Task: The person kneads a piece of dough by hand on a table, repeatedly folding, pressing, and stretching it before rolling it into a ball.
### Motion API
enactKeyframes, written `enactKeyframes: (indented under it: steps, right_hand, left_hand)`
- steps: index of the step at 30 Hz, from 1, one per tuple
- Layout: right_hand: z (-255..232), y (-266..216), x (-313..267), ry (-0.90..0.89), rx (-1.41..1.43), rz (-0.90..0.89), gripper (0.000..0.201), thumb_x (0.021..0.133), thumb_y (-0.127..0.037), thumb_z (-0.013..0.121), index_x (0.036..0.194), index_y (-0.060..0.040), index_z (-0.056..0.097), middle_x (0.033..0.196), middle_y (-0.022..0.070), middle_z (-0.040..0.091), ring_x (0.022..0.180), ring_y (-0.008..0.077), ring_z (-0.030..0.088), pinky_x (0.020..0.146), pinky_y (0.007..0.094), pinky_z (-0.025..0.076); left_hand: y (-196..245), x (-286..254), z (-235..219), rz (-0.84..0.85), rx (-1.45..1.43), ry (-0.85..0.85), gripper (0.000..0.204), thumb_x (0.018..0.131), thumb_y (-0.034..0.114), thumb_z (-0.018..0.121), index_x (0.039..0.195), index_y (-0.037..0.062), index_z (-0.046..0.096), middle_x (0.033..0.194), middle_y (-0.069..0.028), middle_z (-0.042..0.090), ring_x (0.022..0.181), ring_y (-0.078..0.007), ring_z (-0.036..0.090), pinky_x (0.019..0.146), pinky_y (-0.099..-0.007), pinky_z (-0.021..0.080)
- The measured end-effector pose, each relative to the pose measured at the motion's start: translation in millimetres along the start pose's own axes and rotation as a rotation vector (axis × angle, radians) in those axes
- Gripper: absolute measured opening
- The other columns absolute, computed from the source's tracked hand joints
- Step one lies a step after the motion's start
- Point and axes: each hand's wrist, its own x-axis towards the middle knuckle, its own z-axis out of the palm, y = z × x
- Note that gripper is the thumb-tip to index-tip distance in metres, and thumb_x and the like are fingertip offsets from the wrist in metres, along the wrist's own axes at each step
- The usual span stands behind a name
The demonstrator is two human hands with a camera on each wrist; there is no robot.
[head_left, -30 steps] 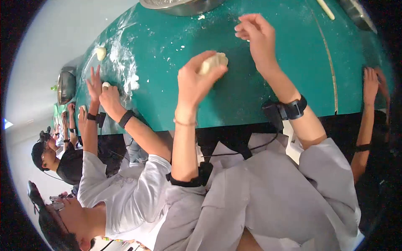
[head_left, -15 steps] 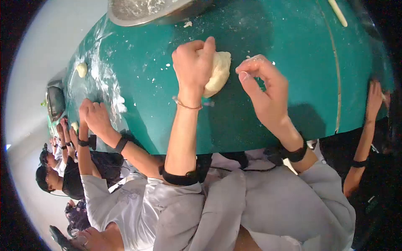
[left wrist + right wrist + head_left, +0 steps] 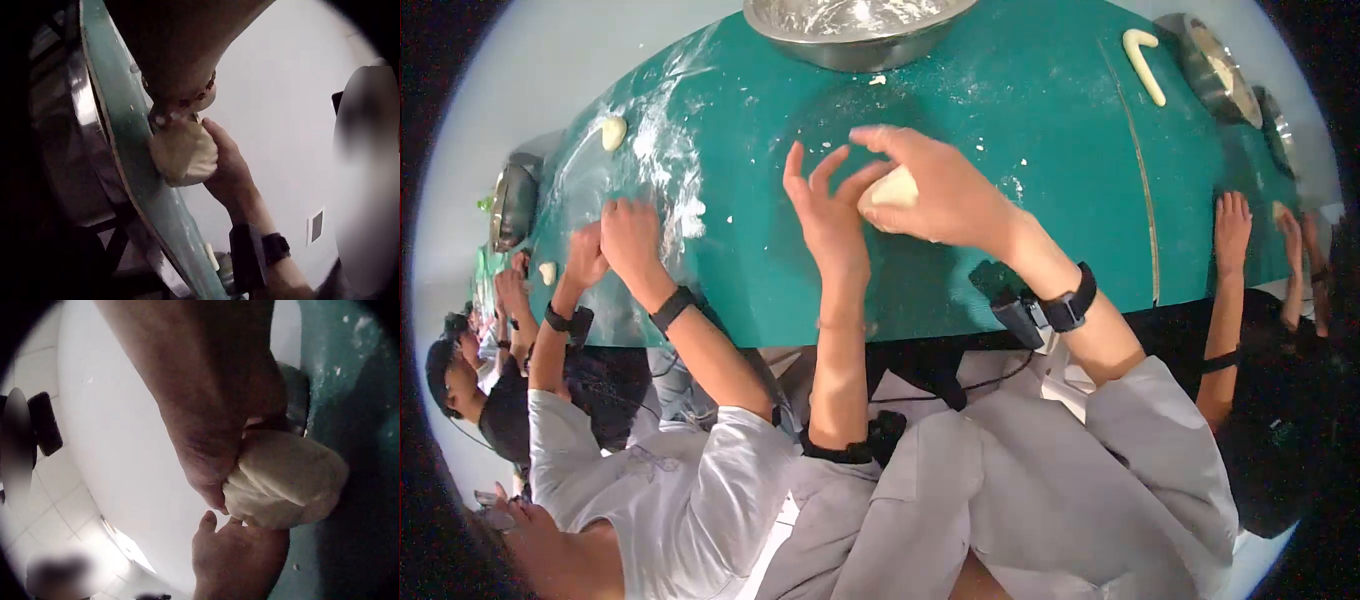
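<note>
Half a second ago the left hand gripped the dough from above while the right hovered beside it; now the right hand point(image 3: 945, 195) has come across and curls over the dough ball point(image 3: 890, 190), and the left hand point(image 3: 825, 215) has let go, its fingers spread and straight, its palm against the near side of the lump.

On the green table point(image 3: 1040, 130), going from large to small: a steel bowl point(image 3: 850, 25) stands at the far edge, a second pan point(image 3: 1215, 65) sits toward the far right corner, a rolled dough strip point(image 3: 1142, 62) lies beside it, and a small dough piece point(image 3: 613, 132) rests in the flour patch near the far left edge. The dough ball itself sits mid-table, pressed onto the surface, as the right wrist view point(image 3: 287, 478) shows.

I judge this to be kneading or rounding. The next move would call for turning the lump between both palms with steady downward pressure.

No brand, label or writing is legible anywhere.
</note>
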Motion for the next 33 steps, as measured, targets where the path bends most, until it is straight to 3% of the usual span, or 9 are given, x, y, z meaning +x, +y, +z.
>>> enactKeyframes:
  steps: [4, 5, 8, 9, 12, 18, 23, 30, 33]
  right_hand:
    - [2.1, -0.7, -8.4, 0.003, -0.478, -0.27, 0.039, 0.064, -0.02, 0.072, 0.099, -0.0034, 0.067, 0.113, 0.0171, 0.059, 0.103, 0.0315, 0.059, 0.082, 0.0367, 0.049]
    - [8.8, 0.3, -6.5, 0.092, -0.473, -0.287, 0.022, 0.06, -0.021, 0.071, 0.075, -0.0053, 0.066, 0.095, 0.0124, 0.06, 0.086, 0.0293, 0.058, 0.074, 0.0376, 0.048]
    - [25.6, 6.0, -8.2, -0.184, -0.441, -0.223, 0.017, 0.063, -0.023, 0.07, 0.066, -0.0082, 0.062, 0.078, 0.0064, 0.055, 0.074, 0.0272, 0.053, 0.067, 0.0404, 0.046]
    - [28.3, 1.1, -7.3, -0.248, -0.538, -0.411, 0.02, 0.067, -0.026, 0.068, 0.059, -0.01, 0.059, 0.07, 0.0035, 0.05, 0.07, 0.024, 0.051, 0.063, 0.0391, 0.045]
    - [47.5, -8.7, -15.9, -0.061, -0.627, -0.287, 0.022, 0.069, -0.027, 0.068, 0.06, -0.0094, 0.06, 0.067, 0.0044, 0.05, 0.07, 0.0224, 0.05, 0.061, 0.0359, 0.045]
    - [67.5, 41.3, 61.7, -0.21, -0.676, -0.008, 0.044, 0.087, -0.038, 0.056, 0.059, -0.0056, 0.064, 0.065, 0.0138, 0.065, 0.062, 0.0365, 0.064, 0.055, 0.0471, 0.051]
    - [63.0, 63.0, 96.6, 0.025, -0.584, -0.009, 0.046, 0.09, -0.039, 0.055, 0.059, -0.0065, 0.065, 0.064, 0.0145, 0.064, 0.062, 0.0367, 0.064, 0.055, 0.0477, 0.051]
    - [51.0, 66.4, 59.3, 0.672, -0.173, 0.297, 0.044, 0.091, -0.037, 0.055, 0.062, -0.0057, 0.063, 0.065, 0.015, 0.062, 0.063, 0.0364, 0.061, 0.059, 0.0492, 0.045]
    - [44.6, 42.2, 24.7, 0.598, -0.184, -0.039, 0.028, 0.092, -0.025, 0.056, 0.077, -0.0027, 0.063, 0.081, 0.0168, 0.061, 0.076, 0.0368, 0.06, 0.065, 0.0465, 0.046]
  left_hand:
    - [0.0, -23.8, -19.0, 0.075, 0.094, 0.155, 0.052, 0.102, 0.042, 0.035, 0.136, 0.0027, 0.036, 0.115, -0.0178, 0.056, 0.098, -0.0262, 0.062, 0.088, -0.0371, 0.048]
    - [0.4, -29.6, -22.3, 0.035, 0.089, 0.17, 0.051, 0.102, 0.042, 0.035, 0.133, 0.0015, 0.038, 0.112, -0.017, 0.057, 0.097, -0.0257, 0.062, 0.087, -0.037, 0.049]
    - [-1.5, -37.8, -24.9, -0.006, 0.032, 0.242, 0.045, 0.103, 0.037, 0.035, 0.127, -0.0007, 0.044, 0.102, -0.0149, 0.06, 0.093, -0.0242, 0.061, 0.086, -0.0368, 0.049]
    - [-3.0, -40.0, -22.9, -0.014, 0.006, 0.265, 0.043, 0.103, 0.035, 0.035, 0.124, -0.0012, 0.045, 0.099, -0.0143, 0.06, 0.092, -0.0238, 0.061, 0.086, -0.0368, 0.049]
    - [-4.2, -39.1, -20.8, 0.007, -0.021, 0.312, 0.038, 0.103, 0.03, 0.034, 0.12, -0.0016, 0.048, 0.097, -0.0138, 0.06, 0.09, -0.0233, 0.061, 0.085, -0.0371, 0.049]
    - [-13.3, -44.7, -17.3, 0.057, 0.076, 0.421, 0.033, 0.103, 0.022, 0.033, 0.117, -0.0032, 0.049, 0.106, -0.0168, 0.06, 0.101, -0.0254, 0.06, 0.09, -0.0371, 0.049]
    - [-9.2, -41.1, -19.0, 0.043, 0.259, 0.341, 0.027, 0.101, 0.016, 0.04, 0.113, -0.0038, 0.054, 0.111, -0.0154, 0.061, 0.104, -0.0243, 0.061, 0.093, -0.0373, 0.049]
    - [67.0, 21.8, 13.2, 0.409, 0.638, 0.024, 0.027, 0.096, 0.018, 0.051, 0.109, -0.0028, 0.061, 0.099, -0.0166, 0.066, 0.094, -0.0285, 0.063, 0.085, -0.0375, 0.048]
    - [51.5, 59.3, 33.0, 0.2, 0.871, -0.136, 0.041, 0.096, 0.038, 0.047, 0.114, 0.0046, 0.062, 0.099, -0.0216, 0.067, 0.094, -0.0407, 0.063, 0.085, -0.0451, 0.048]
